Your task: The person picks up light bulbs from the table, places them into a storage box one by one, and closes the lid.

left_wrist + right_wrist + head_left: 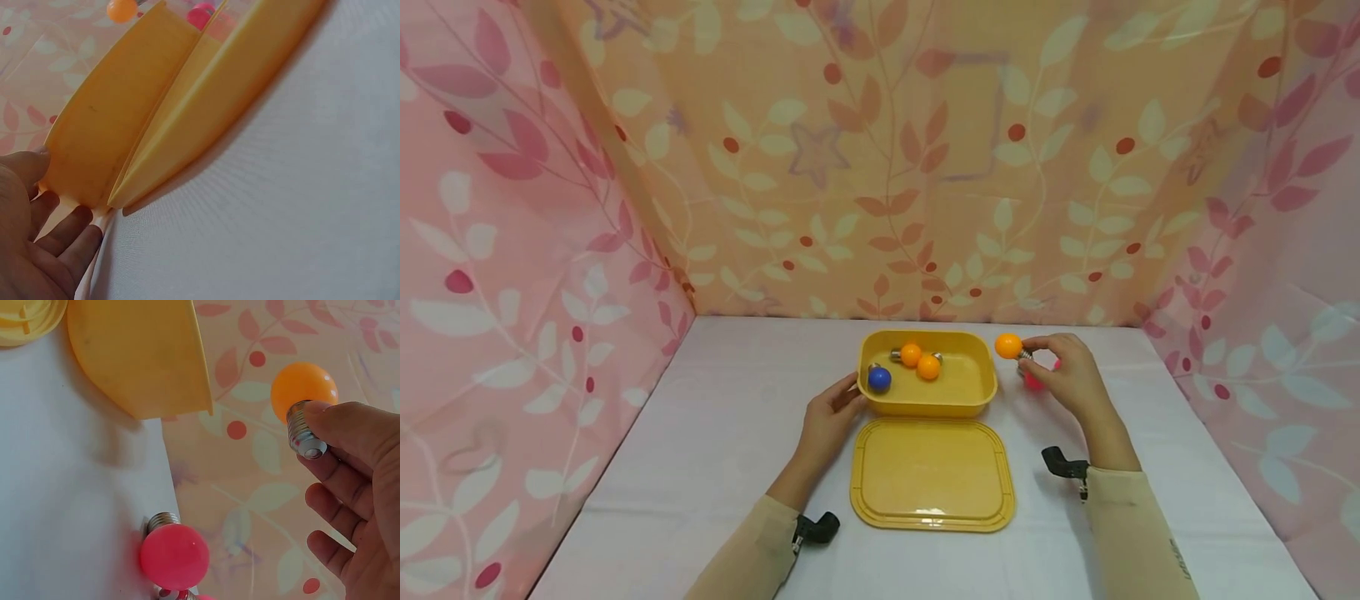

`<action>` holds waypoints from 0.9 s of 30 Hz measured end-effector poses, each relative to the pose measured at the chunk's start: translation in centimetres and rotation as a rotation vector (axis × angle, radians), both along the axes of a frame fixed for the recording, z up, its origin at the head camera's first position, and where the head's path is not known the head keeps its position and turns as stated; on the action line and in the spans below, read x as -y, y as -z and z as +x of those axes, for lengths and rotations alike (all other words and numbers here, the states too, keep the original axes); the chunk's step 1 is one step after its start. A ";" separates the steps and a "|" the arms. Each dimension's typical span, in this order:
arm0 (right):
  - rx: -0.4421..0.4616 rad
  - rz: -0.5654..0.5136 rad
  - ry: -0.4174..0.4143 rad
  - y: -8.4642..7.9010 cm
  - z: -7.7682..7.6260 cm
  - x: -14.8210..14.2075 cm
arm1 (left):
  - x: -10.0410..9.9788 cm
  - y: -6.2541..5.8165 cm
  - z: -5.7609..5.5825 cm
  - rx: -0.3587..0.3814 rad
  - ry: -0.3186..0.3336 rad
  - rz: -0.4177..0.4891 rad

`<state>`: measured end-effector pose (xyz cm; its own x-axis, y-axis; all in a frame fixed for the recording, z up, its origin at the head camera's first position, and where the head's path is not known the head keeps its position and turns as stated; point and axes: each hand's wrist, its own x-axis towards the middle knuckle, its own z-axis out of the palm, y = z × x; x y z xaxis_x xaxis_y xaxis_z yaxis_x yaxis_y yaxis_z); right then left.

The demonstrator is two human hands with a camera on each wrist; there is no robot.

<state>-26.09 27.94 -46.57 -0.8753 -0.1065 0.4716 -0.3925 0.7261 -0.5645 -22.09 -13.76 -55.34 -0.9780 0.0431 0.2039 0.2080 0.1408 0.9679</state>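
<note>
In the head view my right hand (pixel 1069 373) pinches an orange light bulb (pixel 1008 346) by its metal screw base, just off the right end of a yellow plastic box (pixel 928 410). The right wrist view shows the thumb across that base, the orange globe (pixel 304 392) uppermost. My left hand (pixel 829 421) rests against the box's left end; its fingers lie loosely along the outer wall (pixel 106 119). Inside the box are a blue bulb (pixel 879 380) and two orange bulbs (pixel 911 354). Beneath my right hand, partly hidden, lies a pink bulb (pixel 1033 381).
The yellow lid (pixel 932 475) lies flat in front of the box. Beside the pink bulb (pixel 175 557), part of another pink one shows at the right wrist view's lower edge. A white cloth covers the table (pixel 730 375); patterned curtains (pixel 820 167) enclose its back and sides.
</note>
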 end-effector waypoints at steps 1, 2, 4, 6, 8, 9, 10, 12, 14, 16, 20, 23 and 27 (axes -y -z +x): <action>-0.009 0.000 -0.002 0.0 -0.1 0.1 | 0.0 -0.1 0.0 -0.001 -0.002 0.000; -0.014 0.003 -0.005 0.0 -0.1 0.2 | 0.0 -0.1 0.0 -0.002 -0.003 0.001; -0.024 0.005 -0.012 -0.1 -0.2 0.4 | 0.0 -0.1 -0.1 -0.006 -0.006 0.004; -0.033 0.010 -0.023 -0.3 -0.1 0.7 | 0.0 0.0 -0.1 -0.007 -0.007 0.008; -0.037 0.012 -0.028 -0.4 -0.1 0.9 | 0.1 0.0 -0.1 -0.002 -0.006 0.003; -0.040 0.012 -0.033 -0.5 0.0 1.0 | 0.1 0.0 -0.1 0.002 -0.004 0.001; -0.040 0.014 -0.035 -0.5 0.0 1.1 | 0.1 0.0 -0.1 0.007 -0.002 -0.001; -0.041 0.021 -0.039 -0.6 0.1 1.3 | 0.1 0.1 -0.1 0.021 -0.003 -0.005; -0.048 0.028 -0.050 -0.6 0.2 1.5 | 0.2 0.2 0.0 0.025 -0.004 -0.013; -0.059 0.034 -0.056 -0.6 0.3 1.7 | 0.2 0.3 0.0 0.023 -0.004 -0.013; -0.074 0.041 -0.061 -0.8 0.3 2.0 | 0.2 0.2 -0.1 0.003 0.004 -0.003; -0.068 0.041 -0.063 -1.0 0.3 2.3 | 0.2 0.2 -0.2 0.009 0.005 0.007; -0.052 0.042 -0.072 -1.0 0.5 2.7 | 0.1 0.3 -0.1 0.025 0.002 0.012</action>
<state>-25.64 25.22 -45.59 -0.8393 -0.1890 0.5098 -0.4724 0.7176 -0.5117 -22.19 -13.89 -55.65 -0.9828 0.0432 0.1797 0.1838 0.1287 0.9745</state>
